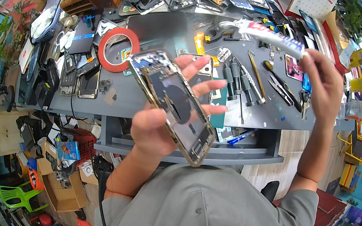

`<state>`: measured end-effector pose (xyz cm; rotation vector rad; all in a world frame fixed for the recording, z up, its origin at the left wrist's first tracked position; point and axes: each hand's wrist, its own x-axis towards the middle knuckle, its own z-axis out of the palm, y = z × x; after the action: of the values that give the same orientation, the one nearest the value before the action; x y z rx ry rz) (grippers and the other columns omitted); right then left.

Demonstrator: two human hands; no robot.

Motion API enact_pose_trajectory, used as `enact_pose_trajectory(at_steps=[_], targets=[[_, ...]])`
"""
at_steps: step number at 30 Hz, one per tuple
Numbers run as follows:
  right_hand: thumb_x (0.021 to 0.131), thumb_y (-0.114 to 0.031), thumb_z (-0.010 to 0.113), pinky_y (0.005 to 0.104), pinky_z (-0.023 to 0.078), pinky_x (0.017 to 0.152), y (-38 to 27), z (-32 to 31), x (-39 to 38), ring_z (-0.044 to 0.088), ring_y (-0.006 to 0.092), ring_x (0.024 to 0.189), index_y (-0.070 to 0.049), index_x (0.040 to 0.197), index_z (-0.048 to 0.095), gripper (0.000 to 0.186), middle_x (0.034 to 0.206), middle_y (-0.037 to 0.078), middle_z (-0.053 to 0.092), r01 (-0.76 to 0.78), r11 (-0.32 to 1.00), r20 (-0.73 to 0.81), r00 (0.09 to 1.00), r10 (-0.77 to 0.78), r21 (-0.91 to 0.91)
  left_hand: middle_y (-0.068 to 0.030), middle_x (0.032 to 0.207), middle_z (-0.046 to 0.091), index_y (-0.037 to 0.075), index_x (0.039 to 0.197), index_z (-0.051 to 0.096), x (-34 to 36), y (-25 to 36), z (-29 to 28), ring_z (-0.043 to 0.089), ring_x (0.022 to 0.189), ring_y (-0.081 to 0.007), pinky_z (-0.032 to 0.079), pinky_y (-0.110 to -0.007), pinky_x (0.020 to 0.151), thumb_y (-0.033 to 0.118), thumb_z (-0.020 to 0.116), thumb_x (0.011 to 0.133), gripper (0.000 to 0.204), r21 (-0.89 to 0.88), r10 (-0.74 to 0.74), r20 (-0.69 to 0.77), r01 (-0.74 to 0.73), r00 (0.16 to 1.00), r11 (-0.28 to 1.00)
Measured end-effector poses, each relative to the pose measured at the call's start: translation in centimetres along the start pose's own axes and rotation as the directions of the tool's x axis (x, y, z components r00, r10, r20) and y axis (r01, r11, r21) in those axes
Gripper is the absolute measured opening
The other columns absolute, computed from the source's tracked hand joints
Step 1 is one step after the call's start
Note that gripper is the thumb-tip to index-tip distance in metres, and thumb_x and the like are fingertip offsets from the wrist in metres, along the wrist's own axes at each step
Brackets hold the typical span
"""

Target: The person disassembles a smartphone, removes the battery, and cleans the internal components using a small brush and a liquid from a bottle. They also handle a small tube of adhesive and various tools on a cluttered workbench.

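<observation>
Left hand grasped one opened phone, thumb on its left edge, three fingers spread past its right side; phone tilted, insides showing, raised over the front edge of the desk; right hand pinched one white tube by its end, tube blurred, held up above the desk top; beneath lay at least three screwdrivers side by side, one brush nearby; left of the phone, one red tape roll; farther left, one blue basket with white cloth-like pieces in it; below the desk top, one drawer, a blue pen-like tool inside; floor at left: one cardboard box, its mixed contents too small to tell; one green chair beside it.
</observation>
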<state>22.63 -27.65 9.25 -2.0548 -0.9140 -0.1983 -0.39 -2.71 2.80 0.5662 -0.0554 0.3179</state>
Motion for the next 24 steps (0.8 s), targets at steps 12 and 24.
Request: enact_pose_trajectory(at_steps=[12,24], targets=[[0.094,-0.003,0.08,0.0388,0.054,0.062,-7.5,8.0,-3.9,0.071,0.0299,0.072,0.003,0.107,0.073,0.016,0.09,0.016,0.074,0.405,0.911,0.142,0.899,-0.413,0.081,-0.0274,0.162,0.04,0.0,0.169,0.024,-0.9,0.3,1.1,0.056,0.138,-0.0546,0.07,-0.056,0.085,0.04,0.089,0.066,0.128,-0.08,0.057,0.071,-0.052,0.996,0.995],[0.095,0.004,0.079,0.0323,0.06,0.076,-8.2,7.3,-3.7,0.079,0.0218,0.086,0.003,0.119,0.078,0.024,0.102,0.015,0.082,0.24,0.966,0.017,0.97,-0.243,0.098,-0.0318,0.143,0.057,-0.001,0.169,0.024,-0.9,2.7,-0.2,0.07,0.121,-0.0435,0.066,-0.051,0.096,0.038,0.071,0.086,0.103,0.147,0.291,-0.134,-0.271,0.947,0.951]])
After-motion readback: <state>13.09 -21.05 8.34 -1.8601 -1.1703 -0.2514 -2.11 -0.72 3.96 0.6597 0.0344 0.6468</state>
